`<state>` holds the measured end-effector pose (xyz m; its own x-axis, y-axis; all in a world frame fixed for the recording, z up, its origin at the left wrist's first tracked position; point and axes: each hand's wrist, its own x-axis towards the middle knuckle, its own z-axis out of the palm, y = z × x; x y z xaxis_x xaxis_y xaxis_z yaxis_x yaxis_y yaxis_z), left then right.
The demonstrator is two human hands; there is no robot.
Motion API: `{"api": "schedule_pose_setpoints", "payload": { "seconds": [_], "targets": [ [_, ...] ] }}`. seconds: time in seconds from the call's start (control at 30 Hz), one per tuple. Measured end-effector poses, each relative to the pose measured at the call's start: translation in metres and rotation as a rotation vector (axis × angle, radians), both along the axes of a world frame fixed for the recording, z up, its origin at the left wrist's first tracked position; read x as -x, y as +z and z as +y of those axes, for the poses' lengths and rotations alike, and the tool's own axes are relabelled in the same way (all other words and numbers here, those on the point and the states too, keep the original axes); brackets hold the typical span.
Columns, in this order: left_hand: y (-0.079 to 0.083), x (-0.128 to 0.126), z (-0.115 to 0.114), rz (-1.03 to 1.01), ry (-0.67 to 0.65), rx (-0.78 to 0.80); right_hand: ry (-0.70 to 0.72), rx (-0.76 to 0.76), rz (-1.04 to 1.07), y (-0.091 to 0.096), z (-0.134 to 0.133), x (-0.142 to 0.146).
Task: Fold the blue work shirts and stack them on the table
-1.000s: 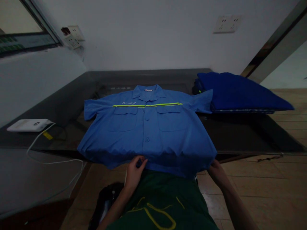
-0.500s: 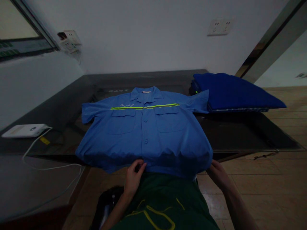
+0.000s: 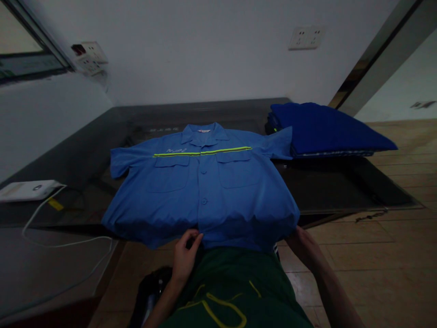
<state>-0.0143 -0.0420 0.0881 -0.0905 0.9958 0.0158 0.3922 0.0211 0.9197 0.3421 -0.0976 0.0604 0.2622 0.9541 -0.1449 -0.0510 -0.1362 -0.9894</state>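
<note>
A blue short-sleeved work shirt [image 3: 205, 187] with a yellow-green stripe lies face up and buttoned on the dark table [image 3: 327, 187], its hem hanging over the near edge. My left hand [image 3: 184, 257] pinches the hem near the button placket, fingers closed on the cloth. At the shirt's lower right corner, my right hand [image 3: 302, 248] sits with its fingers tucked under the fabric and hidden.
A stack of folded dark blue garments [image 3: 324, 130] lies at the table's back right, touching the shirt's sleeve. A white device [image 3: 27, 190] with a white cable [image 3: 61, 241] sits at the left. Wall sockets [image 3: 305, 37] are above. Wooden floor [image 3: 385, 255] spreads to the right.
The view has drifted slightly, so everything sits a little further left. Both hands stay at the shirt's hem; the shirt itself has not visibly moved.
</note>
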Motion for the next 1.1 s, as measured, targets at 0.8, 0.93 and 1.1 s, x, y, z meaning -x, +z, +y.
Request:
{"api": "schedule_pose_setpoints", "payload": {
  "seconds": [0.8, 0.93, 1.1],
  "targets": [
    [0.004, 0.01, -0.001, 0.016, -0.034, 0.007, -0.149, 0.16, -0.136, 0.021, 0.006, -0.021],
    [0.005, 0.011, 0.0, 0.001, -0.015, -0.008, -0.187, 0.119, -0.183, 0.019, 0.005, -0.022],
    [0.005, 0.01, 0.001, -0.03, -0.012, 0.006, -0.086, 0.102, -0.135, 0.02, 0.003, -0.025]
  ]
}}
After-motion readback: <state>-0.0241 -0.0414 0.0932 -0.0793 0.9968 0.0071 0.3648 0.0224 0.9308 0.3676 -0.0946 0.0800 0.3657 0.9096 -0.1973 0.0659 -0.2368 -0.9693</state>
